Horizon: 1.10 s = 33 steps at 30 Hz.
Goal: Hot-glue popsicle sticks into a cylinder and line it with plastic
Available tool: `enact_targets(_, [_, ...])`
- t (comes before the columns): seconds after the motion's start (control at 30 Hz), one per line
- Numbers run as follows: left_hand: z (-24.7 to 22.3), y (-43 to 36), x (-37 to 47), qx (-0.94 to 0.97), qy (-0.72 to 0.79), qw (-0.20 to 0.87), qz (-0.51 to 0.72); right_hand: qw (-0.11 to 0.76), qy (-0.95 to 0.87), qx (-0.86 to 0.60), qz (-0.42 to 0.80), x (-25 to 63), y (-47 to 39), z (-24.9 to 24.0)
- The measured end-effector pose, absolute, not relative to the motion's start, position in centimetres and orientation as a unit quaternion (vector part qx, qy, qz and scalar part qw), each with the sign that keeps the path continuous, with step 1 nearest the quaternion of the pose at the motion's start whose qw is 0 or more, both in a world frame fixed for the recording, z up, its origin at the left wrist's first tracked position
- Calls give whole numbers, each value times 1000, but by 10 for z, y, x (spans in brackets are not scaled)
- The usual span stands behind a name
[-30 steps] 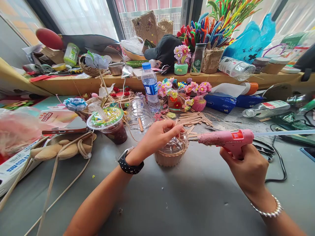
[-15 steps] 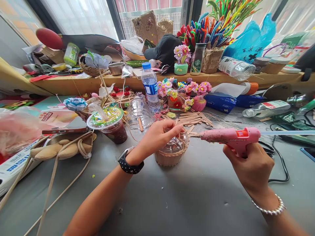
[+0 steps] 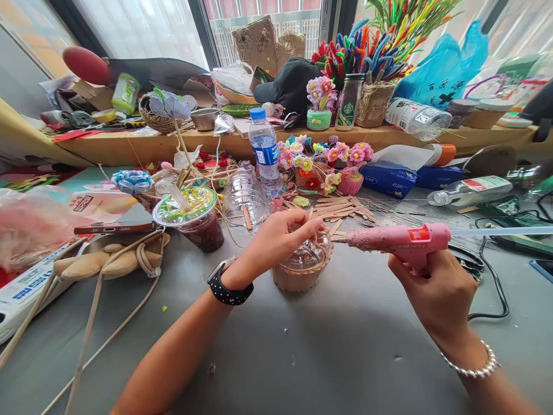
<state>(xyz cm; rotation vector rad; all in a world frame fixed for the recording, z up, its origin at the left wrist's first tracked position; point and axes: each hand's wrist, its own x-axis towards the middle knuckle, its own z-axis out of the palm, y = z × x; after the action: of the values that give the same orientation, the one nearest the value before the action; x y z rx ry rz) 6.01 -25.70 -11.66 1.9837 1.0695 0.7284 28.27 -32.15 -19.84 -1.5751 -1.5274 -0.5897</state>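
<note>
My right hand (image 3: 436, 294) is wrapped round the grip of a pink hot glue gun (image 3: 400, 237), a long clear glue stick (image 3: 496, 231) trailing from its back. The nozzle points left, close beside a small brown tub (image 3: 300, 279) faced with wooden slats. Clear plastic (image 3: 298, 253), like part of a bottle, rises inside the tub's braided rim. Over it, my left hand (image 3: 287, 230) is closed, thumb and fingers pinched at the plastic's top. The fingers partly hide what they grip. Whether the nozzle touches the tub is unclear.
Flat wooden craft sticks (image 3: 343, 207) lie behind the tub. To the left stand a lidded drink cup (image 3: 203, 225), a cut clear bottle (image 3: 244, 199) and a water bottle (image 3: 264, 150). A black cable (image 3: 503, 300) curls at right. Crafts crowd the wooden ledge (image 3: 216, 147).
The glue gun in my right hand has shifted slightly left, its nozzle now nearer the tub. My left hand stays in place over the clear plastic.
</note>
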Motion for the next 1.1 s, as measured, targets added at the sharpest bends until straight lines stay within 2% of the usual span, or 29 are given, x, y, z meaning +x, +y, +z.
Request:
enact_targets(0.3, [-119,-256,60,781,406,380,285,411,-618,-611,-275,285,-318,-199])
enact_targets(1.1, [-119,-256,60,785,407,374,279,412,-628,-607,-260,283,-314,-196])
